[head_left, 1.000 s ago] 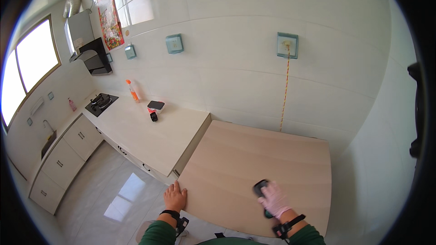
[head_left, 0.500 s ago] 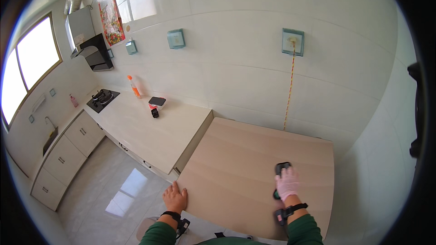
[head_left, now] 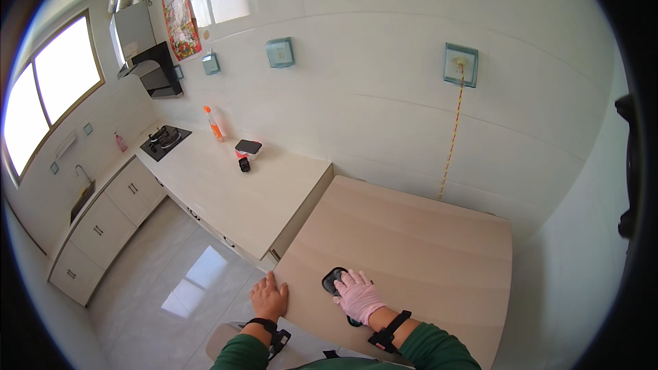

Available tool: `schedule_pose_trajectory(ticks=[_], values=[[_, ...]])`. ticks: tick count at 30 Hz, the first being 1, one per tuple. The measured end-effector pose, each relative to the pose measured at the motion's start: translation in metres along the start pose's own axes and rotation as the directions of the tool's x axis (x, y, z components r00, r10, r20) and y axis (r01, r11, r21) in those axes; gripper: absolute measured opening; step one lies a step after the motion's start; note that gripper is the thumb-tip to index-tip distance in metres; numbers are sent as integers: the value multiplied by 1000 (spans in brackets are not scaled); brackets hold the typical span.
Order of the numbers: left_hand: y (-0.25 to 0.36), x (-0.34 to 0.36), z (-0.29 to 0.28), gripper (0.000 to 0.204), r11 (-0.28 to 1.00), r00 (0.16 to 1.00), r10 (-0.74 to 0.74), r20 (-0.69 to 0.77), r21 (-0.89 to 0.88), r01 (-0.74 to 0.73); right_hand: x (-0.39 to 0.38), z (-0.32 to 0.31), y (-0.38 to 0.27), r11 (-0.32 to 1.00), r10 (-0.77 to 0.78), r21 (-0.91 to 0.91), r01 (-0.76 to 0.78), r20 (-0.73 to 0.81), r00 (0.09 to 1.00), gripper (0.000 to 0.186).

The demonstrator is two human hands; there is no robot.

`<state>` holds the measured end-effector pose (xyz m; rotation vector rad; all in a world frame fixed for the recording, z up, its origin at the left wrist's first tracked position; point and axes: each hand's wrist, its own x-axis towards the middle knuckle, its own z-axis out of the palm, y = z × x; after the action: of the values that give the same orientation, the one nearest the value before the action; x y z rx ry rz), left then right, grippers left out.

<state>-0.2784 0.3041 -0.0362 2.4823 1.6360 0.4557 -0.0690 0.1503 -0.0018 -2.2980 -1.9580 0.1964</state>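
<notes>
My right hand (head_left: 358,296), in a pink glove, grips a black handheld pad (head_left: 334,275) with a bit of green at its near end, resting on the light wood-look tabletop (head_left: 411,236). My fingers lie over the pad's top and hide much of it. My left hand (head_left: 269,296) is bare, fingers apart, resting on the tabletop's left edge with nothing in it. Both wrists wear black straps with small devices.
A white counter (head_left: 253,199) adjoins at the left, holding a hob (head_left: 164,142), an orange bottle (head_left: 214,123) and a dark flat item (head_left: 248,146). A sink (head_left: 82,202) is farther left. A yellow-red cord (head_left: 452,144) hangs behind the table. A stool (head_left: 223,342) sits below.
My right hand and the black pad first moved up to the right, then swept left across the tabletop toward my left hand. My left hand stays on the edge. The view has shifted slightly.
</notes>
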Motion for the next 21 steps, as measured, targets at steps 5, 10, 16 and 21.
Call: schedule_pose_trajectory(ticks=[5,10,16,21], values=[[-4,2,6,59,1000,1000,10,-20,3,-10,3,-1,-29,964,-263,-25,266,79,961,54],[-6,0,10,52,1000,997,21,-68,5,-21,-4,-1,-60,872,-486,30,488,170,858,51],[-9,1,13,50,1000,997,15,-74,-19,-16,31,1,-42,865,-496,13,501,161,853,50],[-9,1,14,50,1000,997,7,-78,4,-7,91,8,11,962,-268,-42,268,12,963,51]])
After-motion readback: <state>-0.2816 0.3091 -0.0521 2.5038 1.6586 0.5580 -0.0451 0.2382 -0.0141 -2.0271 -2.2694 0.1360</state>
